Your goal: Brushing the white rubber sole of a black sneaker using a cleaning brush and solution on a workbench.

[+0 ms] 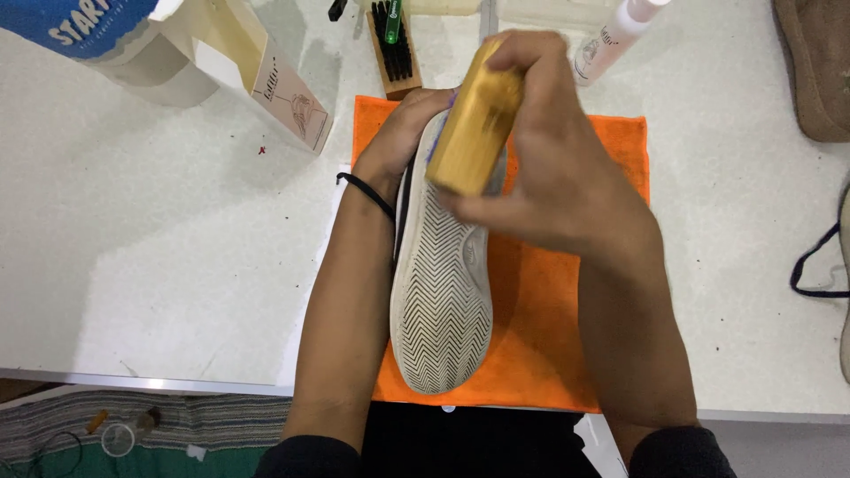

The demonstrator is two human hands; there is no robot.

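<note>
Fingers of the right hand (556, 181) wrap tight around a golden wooden brush block (474, 119), thumb on its near side and fingertips curled over the far end, pressing it down on the toe end of a white sneaker with a zigzag-tread sole (443, 292). That sneaker lies sole-up, heel toward the person, and the left hand (403, 133) cups its left edge up near the toe, closed on it and steadying it; a thin black band (365, 192) circles that wrist. Under the sneaker spreads an orange cloth towel (611, 150), flat on the white table (159, 265), reaching out on both sides and down to the table's near edge. Beyond the sneaker's toe rests a small wooden brush with black bristles (394, 53). Up and left of the sneaker sits an open cream cardboard box (266, 80). Up and right of it, a white plastic bottle (615, 40) lies tilted. Far right of the sneaker, at the frame's edge, a brown suede shoe (819, 71) shows in part.
</note>
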